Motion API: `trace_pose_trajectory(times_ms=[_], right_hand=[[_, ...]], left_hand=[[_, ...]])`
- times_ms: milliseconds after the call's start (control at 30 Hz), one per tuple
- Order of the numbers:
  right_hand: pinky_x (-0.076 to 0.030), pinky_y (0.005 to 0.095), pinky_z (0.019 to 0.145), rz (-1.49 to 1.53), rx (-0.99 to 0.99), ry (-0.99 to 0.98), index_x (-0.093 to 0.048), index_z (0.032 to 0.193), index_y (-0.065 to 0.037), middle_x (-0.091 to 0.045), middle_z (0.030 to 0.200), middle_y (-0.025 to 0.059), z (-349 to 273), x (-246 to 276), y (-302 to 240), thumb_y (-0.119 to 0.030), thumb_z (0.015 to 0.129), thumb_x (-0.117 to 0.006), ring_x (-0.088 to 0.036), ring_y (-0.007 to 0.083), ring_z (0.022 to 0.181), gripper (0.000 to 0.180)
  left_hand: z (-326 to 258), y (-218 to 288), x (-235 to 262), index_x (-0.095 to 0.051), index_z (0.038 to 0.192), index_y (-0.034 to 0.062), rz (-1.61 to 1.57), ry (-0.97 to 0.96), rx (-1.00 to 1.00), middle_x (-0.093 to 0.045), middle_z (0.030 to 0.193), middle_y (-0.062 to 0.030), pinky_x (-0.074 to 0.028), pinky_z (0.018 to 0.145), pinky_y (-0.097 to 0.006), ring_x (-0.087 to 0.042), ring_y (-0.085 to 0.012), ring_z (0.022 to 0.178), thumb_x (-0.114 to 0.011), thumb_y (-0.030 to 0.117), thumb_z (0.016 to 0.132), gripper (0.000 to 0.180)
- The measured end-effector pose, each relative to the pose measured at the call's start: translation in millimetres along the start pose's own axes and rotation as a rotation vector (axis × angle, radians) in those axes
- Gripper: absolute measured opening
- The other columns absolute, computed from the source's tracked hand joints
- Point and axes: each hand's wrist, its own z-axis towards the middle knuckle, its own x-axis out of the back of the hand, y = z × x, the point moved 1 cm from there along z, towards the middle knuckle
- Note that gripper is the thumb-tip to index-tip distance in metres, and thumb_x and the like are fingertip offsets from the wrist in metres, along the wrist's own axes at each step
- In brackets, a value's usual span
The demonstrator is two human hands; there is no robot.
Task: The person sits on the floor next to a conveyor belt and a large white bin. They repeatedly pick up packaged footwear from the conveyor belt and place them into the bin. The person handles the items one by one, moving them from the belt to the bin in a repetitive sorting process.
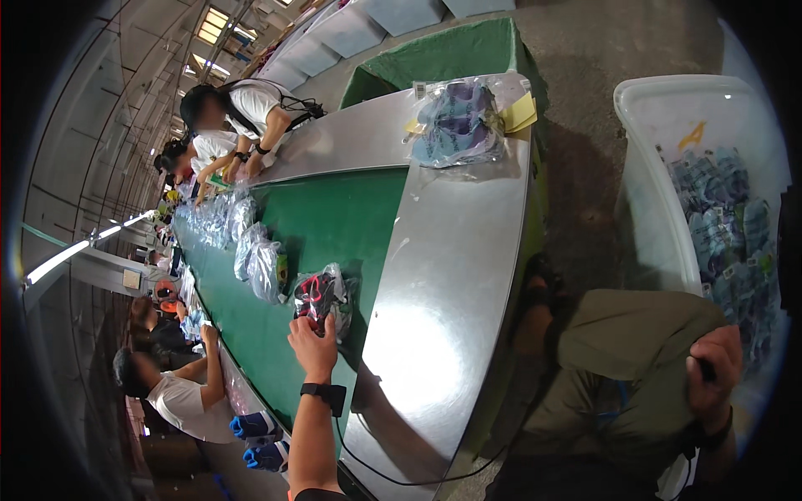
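Observation:
My left hand (314,349) reaches over a green conveyor belt, its thumb and fingers on the near edge of a clear plastic bag of black-and-red shoes (315,297). The bag lies on the belt close to the metal border. Low on the right, beside my thigh, my right hand (717,369) is curled closed. A small dark patch shows between its fingers; what it is I cannot make out.
A metal table end (418,334) rims the belt (334,209), with bagged blue-purple shoes (458,125) on its far corner. Several clear bags (261,263) lie farther along. A white bin (660,192) stands right, a green bin (434,58) behind. Co-workers line both sides; a cable crosses the metal.

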Motion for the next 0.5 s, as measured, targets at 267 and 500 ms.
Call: trace_pose_trajectory(times_ms=[267,500], right_hand=[[-0.044,0.0447,0.080,0.004,0.011,0.036,-0.064,0.093,-0.009,-0.064,0.087,0.0077,5,0,-7,0.000,0.076,-0.071,-0.061,0.0294,0.083,0.020],[-0.045,0.0447,0.082,0.023,0.004,0.039,-0.066,0.092,-0.008,-0.065,0.089,0.0086,4,7,-12,0.000,0.076,-0.074,-0.062,0.0312,0.083,0.020]], left_hand=[[3,16,-19,-0.068,0.098,0.0014,0.068,0.015,0.032,-0.062,0.113,-0.0184,-0.044,0.097,-0.051,-0.057,-0.0419,0.106,-0.080,0.045,0.088,0.047],[7,21,5,-0.068,0.092,-0.0004,-0.169,-0.014,0.020,-0.062,0.103,-0.0173,-0.046,0.087,-0.051,-0.058,-0.0402,0.095,-0.082,0.036,0.085,0.039]])
